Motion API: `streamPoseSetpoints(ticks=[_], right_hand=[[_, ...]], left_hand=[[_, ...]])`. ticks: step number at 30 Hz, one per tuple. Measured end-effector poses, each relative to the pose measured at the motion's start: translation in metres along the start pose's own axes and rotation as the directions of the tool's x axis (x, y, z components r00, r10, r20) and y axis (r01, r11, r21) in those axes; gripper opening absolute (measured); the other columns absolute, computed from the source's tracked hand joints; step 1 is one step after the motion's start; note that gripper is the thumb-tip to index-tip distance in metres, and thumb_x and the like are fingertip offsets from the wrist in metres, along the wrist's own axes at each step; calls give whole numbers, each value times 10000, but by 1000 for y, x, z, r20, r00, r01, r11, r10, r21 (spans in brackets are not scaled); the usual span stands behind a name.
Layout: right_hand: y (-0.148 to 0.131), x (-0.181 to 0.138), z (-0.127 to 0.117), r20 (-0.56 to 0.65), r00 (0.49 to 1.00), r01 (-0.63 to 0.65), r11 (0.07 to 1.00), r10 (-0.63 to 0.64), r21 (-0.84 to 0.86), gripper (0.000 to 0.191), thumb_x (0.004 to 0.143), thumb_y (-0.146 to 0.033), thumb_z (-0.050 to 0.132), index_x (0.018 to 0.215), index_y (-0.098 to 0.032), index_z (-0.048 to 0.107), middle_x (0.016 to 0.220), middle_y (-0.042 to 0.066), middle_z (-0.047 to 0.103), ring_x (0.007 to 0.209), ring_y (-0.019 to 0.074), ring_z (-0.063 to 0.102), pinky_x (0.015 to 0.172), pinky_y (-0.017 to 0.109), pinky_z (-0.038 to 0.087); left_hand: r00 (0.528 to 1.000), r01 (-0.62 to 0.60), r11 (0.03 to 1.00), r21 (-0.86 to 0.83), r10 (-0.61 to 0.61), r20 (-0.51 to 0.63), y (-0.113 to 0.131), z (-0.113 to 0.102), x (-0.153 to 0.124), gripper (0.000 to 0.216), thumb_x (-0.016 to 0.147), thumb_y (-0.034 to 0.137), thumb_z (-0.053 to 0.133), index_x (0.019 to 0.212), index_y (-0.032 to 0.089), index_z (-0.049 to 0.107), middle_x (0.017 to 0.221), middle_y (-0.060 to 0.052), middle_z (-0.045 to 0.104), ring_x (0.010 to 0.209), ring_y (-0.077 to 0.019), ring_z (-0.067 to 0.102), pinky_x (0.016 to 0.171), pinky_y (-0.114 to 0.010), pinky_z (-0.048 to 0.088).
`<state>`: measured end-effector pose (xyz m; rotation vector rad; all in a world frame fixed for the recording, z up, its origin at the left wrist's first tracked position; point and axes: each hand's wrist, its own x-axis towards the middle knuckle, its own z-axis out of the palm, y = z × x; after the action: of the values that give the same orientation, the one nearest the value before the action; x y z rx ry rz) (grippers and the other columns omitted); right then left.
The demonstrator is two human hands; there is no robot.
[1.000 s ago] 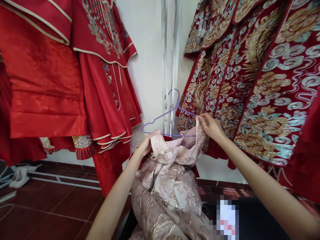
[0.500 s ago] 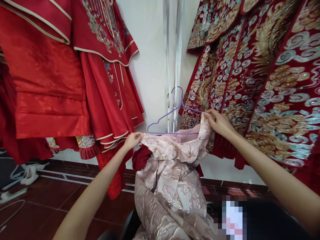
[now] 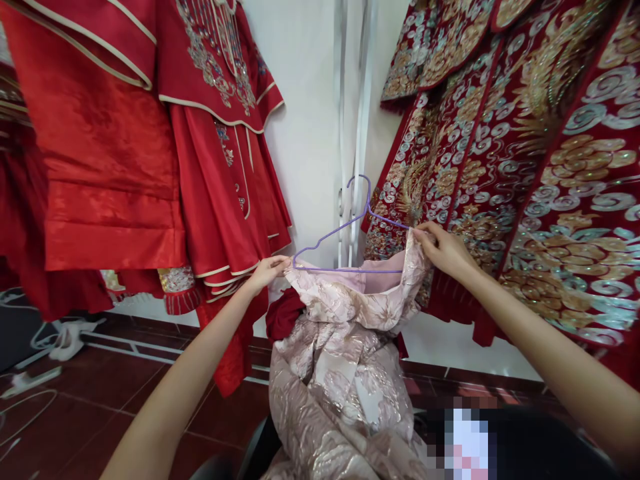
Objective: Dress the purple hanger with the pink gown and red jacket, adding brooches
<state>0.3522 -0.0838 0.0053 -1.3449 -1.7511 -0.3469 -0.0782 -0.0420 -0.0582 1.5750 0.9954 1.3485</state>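
Observation:
A pale pink brocade dress (image 3: 345,373) with a shiny raised pattern hangs down toward me, its top edge stretched between my two hands. My left hand (image 3: 270,272) pinches the left top corner of the dress, close to the left end of a purple hanger (image 3: 330,235). At the other side my right hand (image 3: 443,250) grips the right top corner, where the hanger's right arm runs into the cloth. The hanger's hook points up, on no rail. Dark red cloth (image 3: 284,313) shows beside the dress on the left.
Red garments (image 3: 220,180) hang on the left, and a heavily embroidered red-and-gold robe (image 3: 550,173) hangs on the right. White poles (image 3: 350,100) stand between them against the wall. White shoes (image 3: 67,340) and a power strip (image 3: 31,381) lie at lower left on the tiled floor.
My left hand has lifted the left corner slightly, up to the hanger's left end. The dress's neckline is pulled tauter and wider. The view has shifted a little to the left.

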Motion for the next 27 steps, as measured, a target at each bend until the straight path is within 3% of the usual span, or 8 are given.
streamPoseSetpoints(ticks=[4, 10, 15, 20, 27], right_hand=[[1, 0, 0, 4, 1000, -5, 1000, 5, 0, 296, 914, -467, 447, 997, -244, 624, 807, 48, 715, 672, 228, 643, 608, 288, 407], [3, 0, 3, 5, 1000, 8, 1000, -8, -9, 292, 919, -450, 434, 999, -244, 625, 812, 52, 719, 686, 240, 648, 612, 296, 407], [4, -1, 3, -5, 999, 36, 999, -36, 3, 317, 922, -477, 423, 1001, -245, 624, 801, 48, 719, 663, 235, 644, 604, 297, 413], [3, 1, 3, 11, 1000, 26, 1000, -26, -3, 304, 921, -466, 419, 990, -250, 622, 791, 46, 717, 653, 235, 644, 595, 295, 410], [6, 1, 5, 20, 999, 31, 999, -31, 12, 301, 919, -464, 423, 987, -249, 622, 793, 40, 712, 660, 231, 648, 601, 294, 416]], left_hand=[[996, 70, 997, 34, -71, 52, 1, -9, -9, 288, 615, 382, 807, 739, 142, 708, 709, -35, 659, 644, -127, 568, 648, -244, 478], [997, 64, 998, -1, -64, 48, 2, -7, -9, 337, 644, 393, 791, 863, 149, 714, 831, -49, 674, 723, -145, 602, 673, -250, 495], [999, 35, 999, 9, -35, 34, -1, -2, -7, 275, 651, 355, 788, 796, 137, 705, 766, -37, 662, 682, -130, 583, 635, -221, 477], [996, 73, 996, 42, -75, 46, -7, -11, -12, 343, 633, 413, 793, 833, 147, 706, 797, -51, 683, 704, -160, 610, 652, -270, 511], [998, 28, 998, -60, -24, 58, -8, -5, 4, 346, 630, 408, 805, 843, 153, 707, 855, -58, 694, 750, -143, 620, 683, -230, 494]])
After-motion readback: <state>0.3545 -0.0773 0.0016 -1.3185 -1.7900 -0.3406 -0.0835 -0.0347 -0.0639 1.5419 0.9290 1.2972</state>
